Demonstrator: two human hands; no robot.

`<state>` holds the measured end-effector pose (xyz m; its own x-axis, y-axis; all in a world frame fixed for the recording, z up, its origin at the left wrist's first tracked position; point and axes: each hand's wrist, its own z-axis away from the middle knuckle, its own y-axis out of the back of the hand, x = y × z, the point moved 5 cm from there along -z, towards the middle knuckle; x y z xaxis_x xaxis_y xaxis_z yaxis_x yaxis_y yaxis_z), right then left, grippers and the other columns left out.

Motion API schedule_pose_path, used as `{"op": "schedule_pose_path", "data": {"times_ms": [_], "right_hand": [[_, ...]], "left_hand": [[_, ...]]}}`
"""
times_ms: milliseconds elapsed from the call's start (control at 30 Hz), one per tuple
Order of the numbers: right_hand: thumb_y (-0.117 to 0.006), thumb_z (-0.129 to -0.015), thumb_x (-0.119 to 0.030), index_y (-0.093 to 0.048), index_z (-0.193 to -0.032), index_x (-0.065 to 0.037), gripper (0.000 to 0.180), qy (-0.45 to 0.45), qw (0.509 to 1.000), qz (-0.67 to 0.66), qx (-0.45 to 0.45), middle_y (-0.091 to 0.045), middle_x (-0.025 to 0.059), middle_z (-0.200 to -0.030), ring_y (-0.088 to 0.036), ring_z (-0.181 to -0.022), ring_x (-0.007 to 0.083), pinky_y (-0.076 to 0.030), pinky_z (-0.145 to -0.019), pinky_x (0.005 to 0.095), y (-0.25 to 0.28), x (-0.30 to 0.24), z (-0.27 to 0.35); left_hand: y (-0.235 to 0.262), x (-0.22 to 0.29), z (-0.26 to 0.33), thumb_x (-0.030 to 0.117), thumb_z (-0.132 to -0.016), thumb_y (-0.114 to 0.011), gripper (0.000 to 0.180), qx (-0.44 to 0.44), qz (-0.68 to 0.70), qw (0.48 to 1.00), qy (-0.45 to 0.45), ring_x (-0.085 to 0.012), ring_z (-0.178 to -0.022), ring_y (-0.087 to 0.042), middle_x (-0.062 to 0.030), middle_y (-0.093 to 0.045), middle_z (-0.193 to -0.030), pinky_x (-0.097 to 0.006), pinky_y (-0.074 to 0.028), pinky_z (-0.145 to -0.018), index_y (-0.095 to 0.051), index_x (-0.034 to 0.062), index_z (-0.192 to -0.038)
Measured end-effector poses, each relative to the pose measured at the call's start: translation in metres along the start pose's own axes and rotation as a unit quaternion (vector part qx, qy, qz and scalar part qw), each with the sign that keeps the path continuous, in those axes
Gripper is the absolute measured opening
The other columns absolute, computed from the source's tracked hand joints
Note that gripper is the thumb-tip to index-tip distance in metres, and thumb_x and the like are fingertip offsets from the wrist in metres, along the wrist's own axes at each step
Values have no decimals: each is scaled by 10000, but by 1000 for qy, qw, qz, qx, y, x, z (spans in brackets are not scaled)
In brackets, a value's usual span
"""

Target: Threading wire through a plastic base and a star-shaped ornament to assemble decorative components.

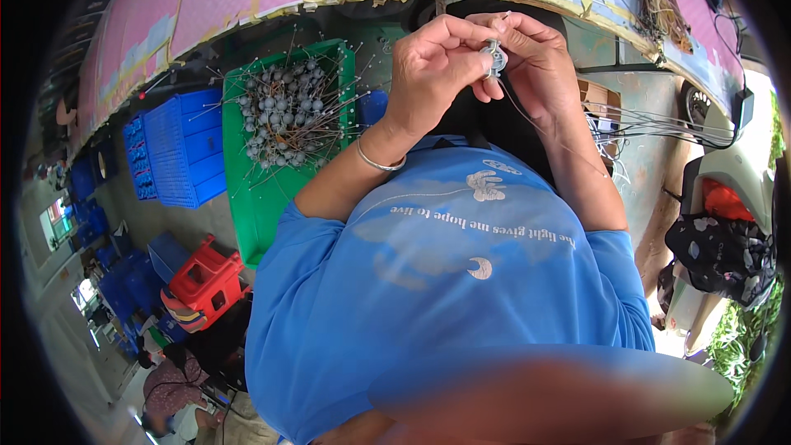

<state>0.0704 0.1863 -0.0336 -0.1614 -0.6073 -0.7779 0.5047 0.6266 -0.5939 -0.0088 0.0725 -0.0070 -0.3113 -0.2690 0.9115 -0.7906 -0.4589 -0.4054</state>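
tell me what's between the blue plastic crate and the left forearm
The head view shows a green tray there, heaped with grey balls on thin wires; it fills most of the stretch from the blue plastic crate to the left forearm.

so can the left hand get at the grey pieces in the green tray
Probably yes: the green tray sits open beside the left forearm, the grey pieces uncovered, though the left hand is occupied holding a small grey part.
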Motion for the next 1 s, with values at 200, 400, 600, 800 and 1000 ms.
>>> {"op": "schedule_pose_path", "data": {"times_ms": [200,400,600,800,1000], "right_hand": [[-575,-946,-39,-643,-1009,3,101,-53,997,-47,-40,-675,92,-952,-671,-855,171,-555,-755,293,0,6,-12],[-624,-956,-148,-667,-1098,31,233,19,956,277,-93,-695,99,-1030,-664,-888,144,-541,-771,265,-31,-24,-40],[-609,-843,-148,-730,-902,-41,172,346,598,707,154,-692,212,-817,-680,-757,377,-538,-692,436,-22,-146,-127],[-626,-810,-174,-733,-902,-62,180,229,530,800,163,-680,231,-833,-670,-774,405,-530,-727,480,-8,-160,-187],[-627,-782,-184,-722,-860,-64,172,301,479,818,108,-679,215,-817,-664,-775,398,-533,-725,465,9,-154,-200]], "left_hand": [[6,4,-4,-134,-784,-636,384,-48,-2,998,-37,-235,-811,-715,-160,-667,-979,-309,-615,-688,-576,-93,-1162],[41,11,-7,-114,-756,-677,412,-46,44,997,39,-210,-808,-710,-121,-662,-915,-332,-617,-735,-571,-93,-1153],[46,-3,0,-87,-757,-709,421,-64,59,988,125,-185,-804,-702,-83,-645,-898,-336,-610,-760,-570,-74,-1153],[43,-19,9,-82,-784,-698,414,-96,70,977,177,-202,-829,-712,-103,-658,-936,-305,-604,-749,-562,-75,-1175],[37,-17,3,-72,-784,-719,420,-111,78,977,162,-208,-853,-712,-107,-661,-940,-319,-602,-782,-565,-83,-1175]]}}
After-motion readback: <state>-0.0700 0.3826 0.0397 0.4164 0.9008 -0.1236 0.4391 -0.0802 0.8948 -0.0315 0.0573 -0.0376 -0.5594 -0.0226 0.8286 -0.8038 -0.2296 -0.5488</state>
